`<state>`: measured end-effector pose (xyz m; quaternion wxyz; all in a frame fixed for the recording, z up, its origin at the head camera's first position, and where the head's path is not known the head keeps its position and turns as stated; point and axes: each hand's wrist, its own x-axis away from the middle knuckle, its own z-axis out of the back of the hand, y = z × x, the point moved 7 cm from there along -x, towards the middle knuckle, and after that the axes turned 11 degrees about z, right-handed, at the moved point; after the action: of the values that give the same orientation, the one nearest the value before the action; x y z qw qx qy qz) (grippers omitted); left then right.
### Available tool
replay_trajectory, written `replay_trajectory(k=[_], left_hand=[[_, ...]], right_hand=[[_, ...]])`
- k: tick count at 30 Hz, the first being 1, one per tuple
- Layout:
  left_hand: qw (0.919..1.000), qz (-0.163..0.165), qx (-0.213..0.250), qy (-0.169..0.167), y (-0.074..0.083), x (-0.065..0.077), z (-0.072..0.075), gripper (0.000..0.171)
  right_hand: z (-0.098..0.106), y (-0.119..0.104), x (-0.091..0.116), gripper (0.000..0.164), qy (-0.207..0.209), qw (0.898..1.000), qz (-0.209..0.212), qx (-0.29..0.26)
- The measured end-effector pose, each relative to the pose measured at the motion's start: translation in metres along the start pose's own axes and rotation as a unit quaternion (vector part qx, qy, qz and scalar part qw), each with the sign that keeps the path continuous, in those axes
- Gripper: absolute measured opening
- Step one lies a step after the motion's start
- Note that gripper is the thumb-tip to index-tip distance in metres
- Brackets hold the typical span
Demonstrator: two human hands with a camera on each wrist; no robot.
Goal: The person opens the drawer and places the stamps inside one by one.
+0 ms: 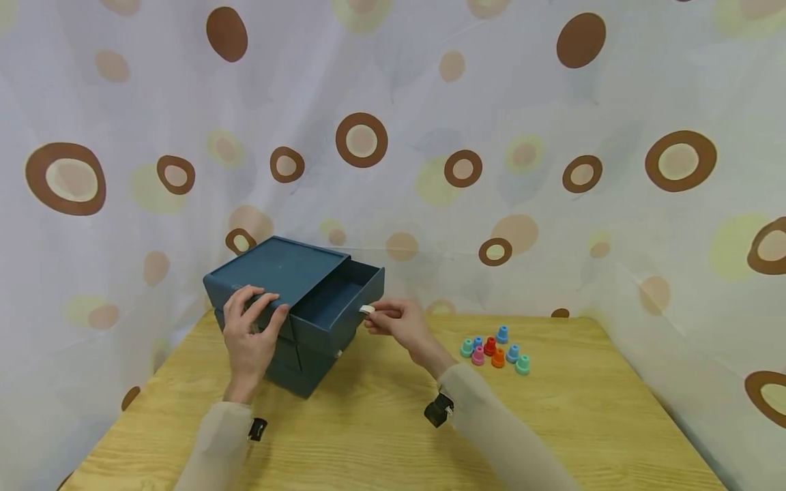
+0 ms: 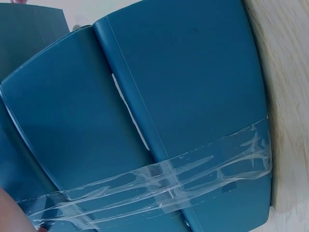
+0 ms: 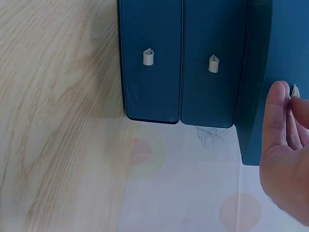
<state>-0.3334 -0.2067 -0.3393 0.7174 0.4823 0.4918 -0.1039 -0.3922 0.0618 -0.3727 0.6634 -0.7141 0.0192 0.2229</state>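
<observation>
A dark blue drawer cabinet [image 1: 279, 269] stands at the left of the table, its top drawer [image 1: 334, 300] pulled partway out. My right hand [image 1: 402, 327] pinches the small white pull tab [image 1: 366, 309] on that drawer's front. The same pinch appears in the right wrist view, with the thumb and fingertips at the tab [image 3: 295, 91]. My left hand [image 1: 250, 341] rests against the cabinet's near side, fingers spread over its top edge. Clear tape [image 2: 159, 181] runs across the cabinet's side in the left wrist view. The visible part of the drawer's inside holds nothing.
Several small coloured cone-shaped pieces [image 1: 490, 346] stand grouped on the wooden table [image 1: 393, 436], right of my right hand. Two lower drawers show white tabs [image 3: 148, 57] in the right wrist view. A dotted curtain [image 1: 405, 82] hangs behind the table.
</observation>
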Motion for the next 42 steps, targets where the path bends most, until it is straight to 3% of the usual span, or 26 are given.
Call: replay_trajectory(k=[12,42], left_hand=[[0.9997,-0.006,-0.024,-0.006,-0.002,-0.001,0.002,0.033],[0.9993,-0.03,-0.024,-0.004,-0.001,0.0,0.001,0.041]], right_hand=[[0.009,-0.001,0.012,0.03,0.006,1.0,-0.013,0.001],[0.031,-0.003,0.031,0.036,-0.019,0.999,-0.02,-0.015]])
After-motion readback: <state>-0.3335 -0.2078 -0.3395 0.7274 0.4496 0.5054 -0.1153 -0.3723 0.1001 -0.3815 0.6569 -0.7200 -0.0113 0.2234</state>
